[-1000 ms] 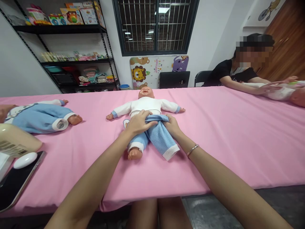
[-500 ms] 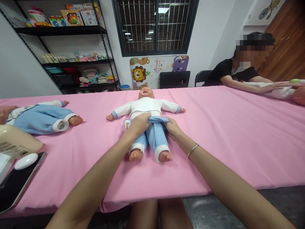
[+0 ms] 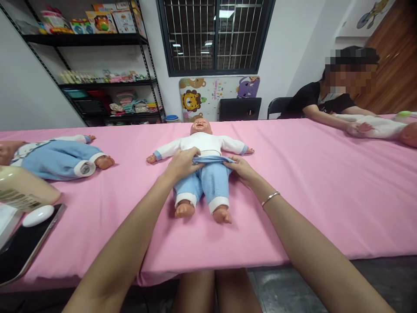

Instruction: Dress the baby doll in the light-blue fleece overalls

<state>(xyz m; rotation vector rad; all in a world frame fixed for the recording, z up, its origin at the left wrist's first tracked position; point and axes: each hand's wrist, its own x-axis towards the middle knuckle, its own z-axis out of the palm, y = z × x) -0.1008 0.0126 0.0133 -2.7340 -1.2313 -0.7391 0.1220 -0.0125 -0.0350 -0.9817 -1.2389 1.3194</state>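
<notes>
"What did the head view give you?"

"From my end I saw a baby doll on its back on the pink tablecloth, its head toward the far edge and its 2 arms spread wide. It wore a white top with blue cuffs."

"And the blue trousers?"

"They were on the doll's 2 legs, with 2 feet showing below the white cuffs. The waistband sat just below the hem of the top."

"How were the 2 hands?"

"Apart, with the waistband between them. I had the left hand closed on its left end, and the right hand pinching its right end between thumb and fingers. A bracelet circled the right wrist."

"Anything around them?"

"To the left I saw a clothed doll, a cream bottle, and a phone with a white oval object on it. At the far right, 1 co-worker had a hand at a white-clad doll."
</notes>
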